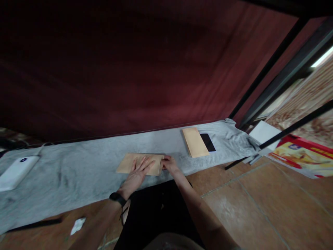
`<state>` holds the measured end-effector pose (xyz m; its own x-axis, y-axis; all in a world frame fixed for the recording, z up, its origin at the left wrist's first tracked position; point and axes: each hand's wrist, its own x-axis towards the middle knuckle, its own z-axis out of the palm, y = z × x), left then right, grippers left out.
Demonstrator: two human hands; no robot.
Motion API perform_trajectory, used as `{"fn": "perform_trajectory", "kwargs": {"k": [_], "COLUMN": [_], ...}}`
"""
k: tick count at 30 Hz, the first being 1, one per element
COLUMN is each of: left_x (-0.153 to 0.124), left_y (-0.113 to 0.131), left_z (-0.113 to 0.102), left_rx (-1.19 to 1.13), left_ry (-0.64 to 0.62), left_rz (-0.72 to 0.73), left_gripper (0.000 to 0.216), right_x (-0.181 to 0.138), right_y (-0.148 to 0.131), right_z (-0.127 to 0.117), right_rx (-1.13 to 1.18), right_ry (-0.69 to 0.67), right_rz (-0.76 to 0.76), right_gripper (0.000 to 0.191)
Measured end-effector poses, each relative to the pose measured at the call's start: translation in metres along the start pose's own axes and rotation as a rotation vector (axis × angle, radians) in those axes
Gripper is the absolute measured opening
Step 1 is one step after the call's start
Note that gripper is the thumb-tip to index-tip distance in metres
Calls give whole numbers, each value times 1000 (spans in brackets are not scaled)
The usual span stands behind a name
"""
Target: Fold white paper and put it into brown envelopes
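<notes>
A flat brown kraft paper piece (127, 164), which looks like a paper bag, lies on the grey cloth in front of me. My left hand (140, 168) rests palm down on its middle, fingers spread. At the bag's right end, my right hand (168, 163) has its fingers curled and pinched on the edge; the fingertips are partly hidden. To the right lies a flat stack of the same brown paper (195, 142), partly over a dark phone-like slab (208, 142).
The grey cloth (85, 166) covers a long narrow bench against a dark red wall hanging (145, 86). A white device (18, 172) with a cable lies at the far left. At right stand dark metal bars and a red-yellow printed box (304, 156). A white scrap (77, 225) lies on the tiled floor.
</notes>
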<state>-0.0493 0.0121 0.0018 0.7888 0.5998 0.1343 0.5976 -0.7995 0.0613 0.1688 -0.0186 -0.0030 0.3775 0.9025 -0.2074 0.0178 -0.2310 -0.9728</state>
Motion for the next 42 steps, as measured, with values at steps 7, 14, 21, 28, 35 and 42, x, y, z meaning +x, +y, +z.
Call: {"fn": "perform_trajectory", "kwargs": {"k": [7,14,21,28,35,42], "left_x": [18,-2,-3,-4,-2,2], "left_y": [-6,58,89,89,93,93], "left_z": [-11,7,16,24,22,23], "left_rx": [29,-244,-321,-234,-263,-303], "left_ry": [62,42,223,287,278,253], "left_rz": [-10,-70,-273,-266,-404,-448], "left_gripper": [91,64,42,26,27,35], "right_x": [-27,-44,-50,-56,-47,-57], "right_y": [-1,17,29,32,20,30], "right_z": [-12,-16,-20,-37,-34,-18], "right_rx": [310,320,14,-586,-870,-888], "right_ry": [-26,-32,-64,2,14,-170], "right_rz": [156,190,-58,-403,-443,-704], "right_gripper": [19,26,54,35,23,40]}}
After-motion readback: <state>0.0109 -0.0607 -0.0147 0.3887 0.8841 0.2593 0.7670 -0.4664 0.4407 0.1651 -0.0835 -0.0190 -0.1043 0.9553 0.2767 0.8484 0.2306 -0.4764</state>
